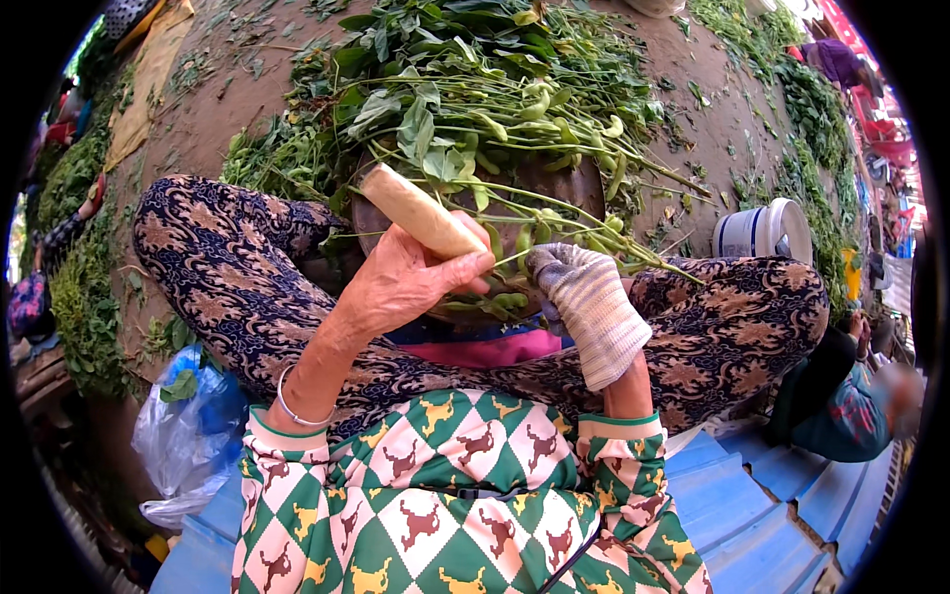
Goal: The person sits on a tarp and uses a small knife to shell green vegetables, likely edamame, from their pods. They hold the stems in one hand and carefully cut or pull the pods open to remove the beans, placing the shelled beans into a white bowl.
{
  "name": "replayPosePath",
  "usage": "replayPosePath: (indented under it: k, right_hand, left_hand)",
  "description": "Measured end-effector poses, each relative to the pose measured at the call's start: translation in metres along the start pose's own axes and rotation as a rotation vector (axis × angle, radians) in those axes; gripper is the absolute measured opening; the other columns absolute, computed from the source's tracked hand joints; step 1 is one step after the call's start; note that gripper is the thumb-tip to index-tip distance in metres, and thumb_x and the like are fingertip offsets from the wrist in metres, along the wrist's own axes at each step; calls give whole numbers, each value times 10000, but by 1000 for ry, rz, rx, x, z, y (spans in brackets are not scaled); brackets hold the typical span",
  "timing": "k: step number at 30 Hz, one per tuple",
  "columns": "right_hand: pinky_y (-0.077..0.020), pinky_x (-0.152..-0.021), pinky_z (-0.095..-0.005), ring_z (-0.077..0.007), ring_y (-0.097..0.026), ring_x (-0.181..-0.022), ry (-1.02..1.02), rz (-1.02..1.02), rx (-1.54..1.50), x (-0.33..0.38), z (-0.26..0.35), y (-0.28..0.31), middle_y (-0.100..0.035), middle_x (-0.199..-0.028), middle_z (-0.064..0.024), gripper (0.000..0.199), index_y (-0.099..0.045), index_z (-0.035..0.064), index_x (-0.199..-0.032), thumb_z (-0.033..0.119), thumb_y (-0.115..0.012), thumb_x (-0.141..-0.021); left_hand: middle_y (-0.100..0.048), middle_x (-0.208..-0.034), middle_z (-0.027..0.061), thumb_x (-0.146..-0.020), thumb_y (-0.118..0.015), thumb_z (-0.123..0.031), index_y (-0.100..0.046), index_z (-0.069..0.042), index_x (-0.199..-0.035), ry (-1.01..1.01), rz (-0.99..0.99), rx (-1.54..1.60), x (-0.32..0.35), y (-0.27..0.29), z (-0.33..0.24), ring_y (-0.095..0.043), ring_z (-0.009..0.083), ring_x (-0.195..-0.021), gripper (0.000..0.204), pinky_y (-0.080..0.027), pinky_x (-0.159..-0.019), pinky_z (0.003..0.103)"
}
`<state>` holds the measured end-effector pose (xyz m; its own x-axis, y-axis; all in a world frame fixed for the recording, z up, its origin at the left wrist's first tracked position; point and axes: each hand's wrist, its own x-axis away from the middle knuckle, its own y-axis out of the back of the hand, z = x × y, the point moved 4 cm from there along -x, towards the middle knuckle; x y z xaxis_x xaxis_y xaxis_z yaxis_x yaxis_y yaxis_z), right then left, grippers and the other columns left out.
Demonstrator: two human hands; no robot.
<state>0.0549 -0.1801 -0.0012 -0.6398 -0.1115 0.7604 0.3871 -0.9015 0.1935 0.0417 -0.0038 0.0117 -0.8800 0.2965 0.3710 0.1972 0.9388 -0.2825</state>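
My bare left hand (421,272) is closed round a pale tan, blunt-ended rod (421,210), which slants up and left. My right hand (584,292), in a knitted grey and cream glove, grips a green soybean stalk (539,205) beside my left fingertips. Plump pods (599,238) hang from the stalk. Both hands are over the near side of a round brownish basin (584,186) between my knees. Several more soybean plants (495,89) lie across its far side, leaves to the left and stems pointing right. Inside the basin, loose pods (505,300) partly show under my hands.
A white bucket (747,234) lies tipped beyond my right knee. To the left is a clear and blue plastic bag (191,421). Leaf scraps litter the brown ground (213,89). Another person (841,411) sits at the right, near blue slatted boards (737,495).
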Motion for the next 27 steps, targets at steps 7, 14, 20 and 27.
replayPosePath:
  k: [7,14,20,27]
  right_hand:
    - [-316,-329,-235,-83,-402,-365,-1,-75,-90,4,-3,-5,-465,-500,10,204,-617,69,-862,247,-535,-919]
    - [-316,-331,-230,-89,-391,-354,22,-86,-147,4,-7,-6,-455,-488,6,201,-601,61,-846,238,-539,-918]
    - [-326,-338,-242,-96,-396,-363,46,-110,-6,5,-6,-8,-457,-496,2,212,-601,65,-854,254,-534,-919]
    - [-361,-358,-251,-84,-441,-391,65,-66,-154,5,-11,-10,-502,-508,-7,214,-641,39,-913,238,-561,-905]
  left_hand:
    - [-584,-819,8,-852,-629,-65,-605,-3,-933,-106,-57,-236,13,3,-29,-560,78,-716,105,-478,-605,211]
    - [-592,-808,15,-850,-632,-60,-604,-6,-916,-528,-392,-410,27,6,-57,-550,76,-699,89,-462,-634,207]
    - [-640,-891,48,-864,-618,-68,-599,9,-972,-240,-169,-143,-2,-8,1,-618,126,-805,134,-521,-734,233]
    - [-643,-864,31,-852,-645,-98,-617,-1,-967,-156,-212,27,-7,-6,16,-608,106,-809,153,-503,-743,229]
